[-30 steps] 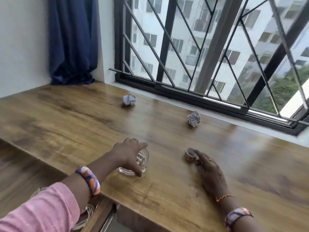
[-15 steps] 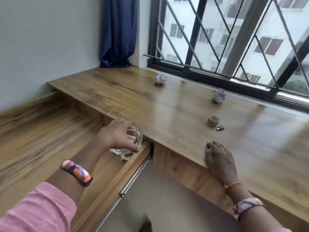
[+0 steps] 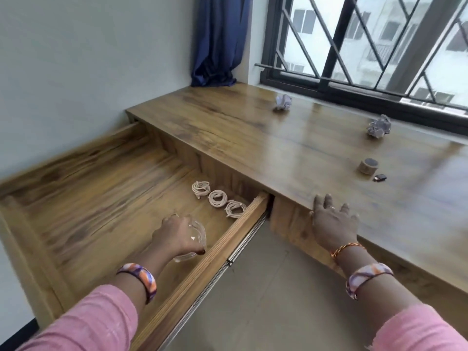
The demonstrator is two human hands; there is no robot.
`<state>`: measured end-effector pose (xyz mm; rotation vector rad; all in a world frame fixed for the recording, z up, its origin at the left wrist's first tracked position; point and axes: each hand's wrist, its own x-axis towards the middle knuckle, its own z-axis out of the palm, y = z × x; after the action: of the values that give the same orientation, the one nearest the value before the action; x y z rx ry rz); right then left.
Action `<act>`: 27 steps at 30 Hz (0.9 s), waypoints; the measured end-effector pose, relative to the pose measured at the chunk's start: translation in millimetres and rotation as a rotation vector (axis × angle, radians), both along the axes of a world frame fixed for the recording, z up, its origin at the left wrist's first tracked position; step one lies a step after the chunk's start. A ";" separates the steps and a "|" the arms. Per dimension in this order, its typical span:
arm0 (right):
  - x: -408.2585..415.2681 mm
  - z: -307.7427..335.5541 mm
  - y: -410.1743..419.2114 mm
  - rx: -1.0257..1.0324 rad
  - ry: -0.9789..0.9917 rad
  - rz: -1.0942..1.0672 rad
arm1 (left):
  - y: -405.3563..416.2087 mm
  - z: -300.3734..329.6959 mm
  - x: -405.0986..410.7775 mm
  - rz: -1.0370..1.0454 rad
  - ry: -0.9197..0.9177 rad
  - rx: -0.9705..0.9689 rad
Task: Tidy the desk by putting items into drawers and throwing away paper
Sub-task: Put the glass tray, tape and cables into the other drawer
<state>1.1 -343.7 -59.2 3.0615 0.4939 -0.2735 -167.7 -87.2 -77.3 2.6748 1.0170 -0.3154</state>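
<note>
My left hand (image 3: pixel 173 235) grips a clear glass bowl (image 3: pixel 194 239) from above, low inside the open wooden drawer (image 3: pixel 243 219), near its front wall. Three coiled beige cables (image 3: pixel 218 198) lie in the drawer beyond the bowl. My right hand (image 3: pixel 331 221) rests flat, fingers spread, on the front edge of the wooden desk (image 3: pixel 253 138). On the desk sit a small roll of tape (image 3: pixel 367 166), a tiny black item (image 3: pixel 379 177) beside it, and two crumpled paper balls (image 3: pixel 283 101) (image 3: pixel 379 125) near the window.
The drawer is pulled far out at the left, below desk level, against a pale wall. A dark-framed window with a metal grille (image 3: pixel 354 46) runs behind the desk, and a blue curtain (image 3: pixel 217 41) hangs in the corner. Tiled floor (image 3: pixel 266 300) lies below.
My left hand carried the glass bowl off the desk, leftward and down into the open drawer. My right hand let go of the tape roll and drew back to the desk's front edge.
</note>
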 end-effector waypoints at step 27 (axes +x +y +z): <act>-1.2 5.1 -25.6 0.044 -0.200 0.115 | -43.3 94.0 144.6 -0.410 -0.415 -0.051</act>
<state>-0.1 -369.2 -54.1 3.0423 0.6683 0.0467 -23.0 -130.5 16.7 2.7183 0.3342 0.1377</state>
